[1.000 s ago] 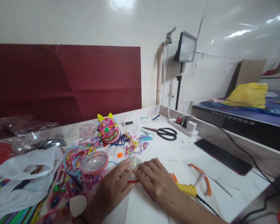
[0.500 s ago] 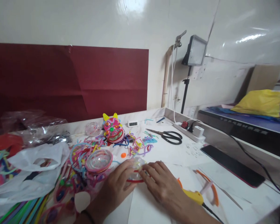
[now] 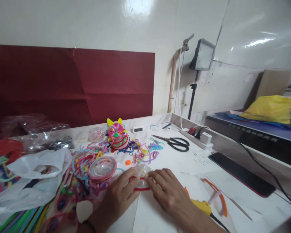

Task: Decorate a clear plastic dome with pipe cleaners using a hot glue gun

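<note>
1. Red trim [image 3: 142, 189] shows along the rim of the clear bowl [image 3: 142, 183], which sits low in the middle of the frame.
2. The left hand [image 3: 122, 191] curls its fingers and thumb around the bowl's near-left side; the right hand [image 3: 168, 191] is drawn in narrow, fingertips holding the opposite side.
3. Beside the eared figure [image 3: 118, 136] at centre, with its eyes and mouth in place, this bowl looks sparsely trimmed, so the work on it seems early; how firmly the trim sits cannot be told.
4. The pink-rimmed bowl [image 3: 102, 178], left of centre, looks partly decorated too.
5. Open room is mostly at lower centre, on the white paper [image 3: 150, 216].
6. The strip pile [image 3: 87, 152] crowds the left; the glue gun [image 3: 204, 206] lies just beside the right forearm at lower right.
7. Raised edges bound the bench [image 3: 120, 223] behind and at right.
</note>
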Action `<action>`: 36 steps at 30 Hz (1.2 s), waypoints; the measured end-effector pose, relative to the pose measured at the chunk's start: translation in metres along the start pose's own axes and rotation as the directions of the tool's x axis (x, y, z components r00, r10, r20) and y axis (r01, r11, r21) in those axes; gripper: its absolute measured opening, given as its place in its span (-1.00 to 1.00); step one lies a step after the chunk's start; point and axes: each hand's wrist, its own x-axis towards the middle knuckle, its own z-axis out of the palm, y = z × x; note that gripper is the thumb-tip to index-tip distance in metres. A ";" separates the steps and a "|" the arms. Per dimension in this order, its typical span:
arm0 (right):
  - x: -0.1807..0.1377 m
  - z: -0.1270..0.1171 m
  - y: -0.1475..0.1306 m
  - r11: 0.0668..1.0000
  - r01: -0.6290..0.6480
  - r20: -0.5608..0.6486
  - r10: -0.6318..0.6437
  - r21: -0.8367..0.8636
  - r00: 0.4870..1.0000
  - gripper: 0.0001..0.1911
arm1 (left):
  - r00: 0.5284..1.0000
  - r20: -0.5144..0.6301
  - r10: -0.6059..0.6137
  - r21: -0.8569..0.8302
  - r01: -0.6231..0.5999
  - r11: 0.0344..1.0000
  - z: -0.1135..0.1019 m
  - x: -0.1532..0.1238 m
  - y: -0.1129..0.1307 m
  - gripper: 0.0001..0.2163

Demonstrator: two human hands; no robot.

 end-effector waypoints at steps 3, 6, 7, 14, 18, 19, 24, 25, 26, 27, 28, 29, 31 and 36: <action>0.001 0.000 0.000 1.000 0.013 -0.021 -0.013 -0.007 1.000 -0.68 | 1.000 0.012 0.006 -0.004 -0.006 1.000 -0.001 -0.001 -0.001 -0.59; 0.002 -0.001 0.000 1.000 0.002 -0.022 -0.002 0.006 1.000 -0.68 | 0.999 0.006 0.035 0.009 -0.035 0.999 -0.004 0.000 0.000 -0.66; 0.002 0.000 0.000 1.000 0.001 -0.023 0.000 0.010 1.000 -0.68 | 0.999 0.000 0.043 0.013 -0.043 0.999 -0.005 0.001 0.000 -0.67; 0.002 0.001 0.001 1.000 -0.012 0.003 0.012 0.021 1.000 -0.70 | 1.000 0.004 0.027 -0.036 -0.026 0.999 -0.006 0.006 0.001 -0.65; 0.005 0.000 0.001 0.999 -0.012 -0.027 0.013 0.034 1.000 -0.69 | 1.000 -0.014 0.008 -0.060 -0.009 0.998 -0.003 0.006 0.001 -0.64; 0.005 -0.001 0.001 0.999 -0.013 -0.027 0.014 0.034 1.000 -0.69 | 1.000 -0.013 0.010 -0.061 -0.010 0.998 -0.002 0.005 0.000 -0.64; 0.006 -0.004 0.002 0.999 -0.027 0.006 0.027 0.033 1.000 -0.73 | 1.000 -0.010 0.027 -0.050 -0.028 0.998 -0.002 0.004 0.000 -0.60; 0.006 -0.005 0.002 0.999 -0.034 0.008 0.034 0.038 0.999 -0.73 | 1.000 -0.010 0.027 -0.041 -0.027 0.999 -0.002 0.004 0.000 -0.59; 0.005 -0.007 0.003 0.998 -0.043 0.009 0.043 0.044 0.999 -0.73 | 1.000 -0.008 0.026 -0.029 -0.027 0.999 -0.003 0.004 0.001 -0.58; 0.005 -0.008 0.003 0.997 -0.053 0.012 0.053 0.050 0.999 -0.71 | 1.000 -0.008 0.025 -0.016 -0.025 1.000 -0.003 0.005 0.002 -0.57; 0.005 -0.009 0.004 0.997 -0.060 0.014 0.059 0.056 0.998 -0.70 | 1.000 -0.005 0.025 -0.004 -0.025 1.000 -0.004 0.005 0.002 -0.55; 0.005 -0.010 0.004 0.996 -0.065 0.010 0.065 0.059 0.998 -0.68 | 1.000 -0.003 0.027 0.005 -0.027 1.000 -0.004 0.005 0.003 -0.54; 0.004 -0.011 0.005 0.996 -0.068 0.002 0.068 0.063 0.998 -0.68 | 1.000 0.007 0.029 0.012 -0.029 0.999 -0.005 0.005 0.003 -0.53; 0.004 -0.008 0.005 0.995 -0.062 0.017 0.061 0.072 0.998 -0.74 | 0.996 -0.034 0.085 0.100 -0.081 0.992 -0.005 0.006 0.002 -0.64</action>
